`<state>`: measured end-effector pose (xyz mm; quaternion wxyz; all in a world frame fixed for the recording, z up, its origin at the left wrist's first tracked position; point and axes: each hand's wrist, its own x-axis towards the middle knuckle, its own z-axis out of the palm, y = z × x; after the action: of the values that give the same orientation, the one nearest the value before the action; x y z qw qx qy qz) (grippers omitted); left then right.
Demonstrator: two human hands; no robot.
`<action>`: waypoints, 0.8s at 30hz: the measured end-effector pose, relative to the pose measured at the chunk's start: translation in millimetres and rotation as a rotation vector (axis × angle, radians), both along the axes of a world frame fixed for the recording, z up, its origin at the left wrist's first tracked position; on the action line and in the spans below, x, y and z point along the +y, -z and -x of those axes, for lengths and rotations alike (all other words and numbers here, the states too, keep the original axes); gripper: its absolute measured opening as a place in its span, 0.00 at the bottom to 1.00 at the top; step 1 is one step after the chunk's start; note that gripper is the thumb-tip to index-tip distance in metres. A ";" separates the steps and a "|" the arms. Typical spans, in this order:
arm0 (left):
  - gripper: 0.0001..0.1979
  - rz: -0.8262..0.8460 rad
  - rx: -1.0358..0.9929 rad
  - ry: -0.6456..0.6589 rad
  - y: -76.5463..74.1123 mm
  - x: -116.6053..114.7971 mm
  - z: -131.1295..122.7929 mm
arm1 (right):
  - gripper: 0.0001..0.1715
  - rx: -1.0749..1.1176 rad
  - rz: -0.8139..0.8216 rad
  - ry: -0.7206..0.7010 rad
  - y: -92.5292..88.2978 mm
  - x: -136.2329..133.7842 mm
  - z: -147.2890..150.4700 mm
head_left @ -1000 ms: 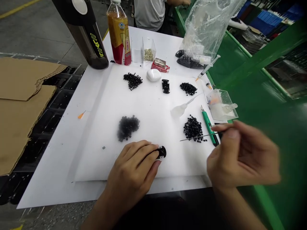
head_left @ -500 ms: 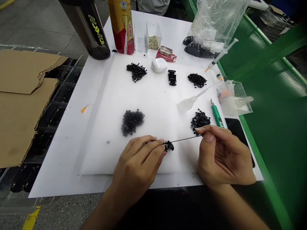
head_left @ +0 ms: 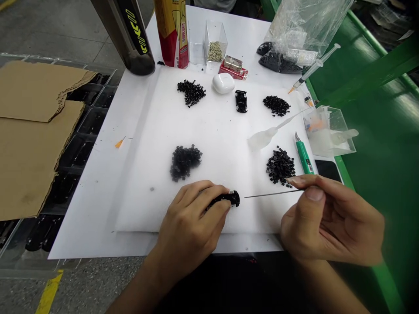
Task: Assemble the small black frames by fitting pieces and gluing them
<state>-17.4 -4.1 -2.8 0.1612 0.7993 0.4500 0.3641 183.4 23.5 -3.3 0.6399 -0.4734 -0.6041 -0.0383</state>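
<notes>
Between the fingers of my left hand (head_left: 193, 216) is a small black plastic part (head_left: 234, 198), shaped like a toy car body; its right end shows and the rest is partly covered. My right hand (head_left: 334, 222) is closed in a pinch on a thin dark rod (head_left: 270, 194). The rod points left, its tip a short way from the black part, not touching it. Just beyond my right fingers lies a pile of small black square pieces (head_left: 280, 165). A similar black part (head_left: 241, 101) lies farther back on the white foam pad (head_left: 216, 139).
More piles of black pieces (head_left: 186, 162) lie on the pad. A white case (head_left: 223, 83), a dropper (head_left: 262, 138), a green craft knife (head_left: 304, 153) and a syringe (head_left: 314, 69) lie around. A dark bottle (head_left: 131, 39) and a clear box (head_left: 340, 135) stand near the edges.
My right hand has drawn the rod right, away from the black part. The part has turned in my left fingers and shows more of its length. The whole view has shifted slightly.
</notes>
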 end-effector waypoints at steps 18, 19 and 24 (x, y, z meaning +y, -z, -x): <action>0.08 0.002 -0.033 0.069 -4.4 -1.0 -0.2 | 0.26 -0.180 0.088 -0.186 -5.0 -3.8 -4.6; 0.08 0.002 -0.034 0.070 -4.3 -1.2 -0.1 | 0.26 -0.182 0.083 -0.174 -5.3 -4.0 -4.5; 0.08 0.002 -0.041 0.067 -3.8 -1.7 -0.1 | 0.28 -0.199 0.089 -0.169 -7.1 -5.2 -5.0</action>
<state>-17.3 -5.8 1.0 0.1832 0.8062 0.4200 0.3742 188.4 18.3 3.8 0.5562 -0.4427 -0.7033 -0.0040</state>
